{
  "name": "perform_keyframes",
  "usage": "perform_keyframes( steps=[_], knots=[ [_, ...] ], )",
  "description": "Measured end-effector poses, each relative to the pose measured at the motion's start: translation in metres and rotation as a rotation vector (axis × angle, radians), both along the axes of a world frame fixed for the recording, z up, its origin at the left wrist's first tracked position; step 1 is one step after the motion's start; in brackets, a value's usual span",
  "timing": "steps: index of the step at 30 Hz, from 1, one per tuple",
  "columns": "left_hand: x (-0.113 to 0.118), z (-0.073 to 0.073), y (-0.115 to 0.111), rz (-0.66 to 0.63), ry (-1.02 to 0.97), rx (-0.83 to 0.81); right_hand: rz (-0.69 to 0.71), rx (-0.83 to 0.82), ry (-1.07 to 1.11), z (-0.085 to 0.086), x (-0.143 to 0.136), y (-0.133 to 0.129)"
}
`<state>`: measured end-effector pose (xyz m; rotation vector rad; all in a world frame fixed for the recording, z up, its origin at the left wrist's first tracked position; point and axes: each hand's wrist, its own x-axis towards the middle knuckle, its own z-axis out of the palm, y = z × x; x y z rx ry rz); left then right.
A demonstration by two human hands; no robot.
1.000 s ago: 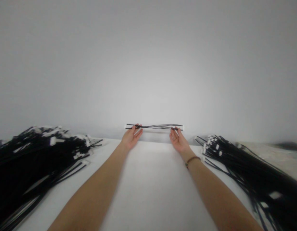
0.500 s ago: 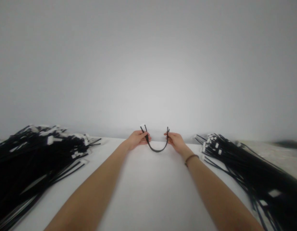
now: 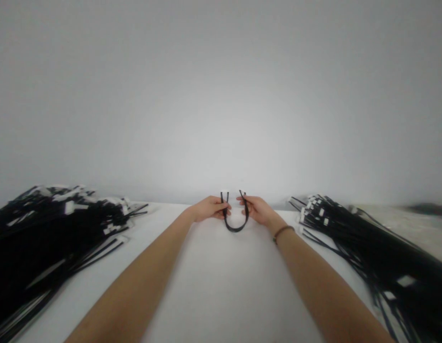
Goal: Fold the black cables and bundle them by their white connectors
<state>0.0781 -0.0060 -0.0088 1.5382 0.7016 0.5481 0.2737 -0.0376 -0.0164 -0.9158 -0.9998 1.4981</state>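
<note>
A short black cable (image 3: 235, 230) hangs in a U between my two hands, its forked ends pointing up. My left hand (image 3: 212, 208) pinches it near one end, where a small white connector shows on top. Near the other end, my right hand (image 3: 255, 208) grips it between thumb and fingers. Both hands are close together over the far part of the white table (image 3: 228, 286). A brown band circles my right wrist.
On the left lies a big pile of black cables (image 3: 38, 243) with white connectors. Another bundle of black cables (image 3: 371, 243) lies on the right, with clear plastic (image 3: 410, 226) beyond it. A plain pale wall (image 3: 221, 95) rises behind the table.
My hands have come closer together, the left one moving right. The cable's U is narrower and hangs deeper, and its left end is more upright.
</note>
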Motion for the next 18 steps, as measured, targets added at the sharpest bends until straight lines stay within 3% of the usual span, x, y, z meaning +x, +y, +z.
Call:
perform_keyframes(
  steps=[7,13,18],
  knots=[
    [-0.002,0.001,0.002,0.115,-0.070,-0.097,0.237,-0.032,0.207,0.004,0.021,-0.010],
    [-0.007,0.004,0.003,0.201,-0.127,-0.151,0.179,-0.012,0.109,-0.007,0.026,-0.010],
    [-0.013,0.000,0.008,0.254,-0.161,-0.150,0.088,0.019,0.066,-0.005,0.019,-0.006]
  ],
)
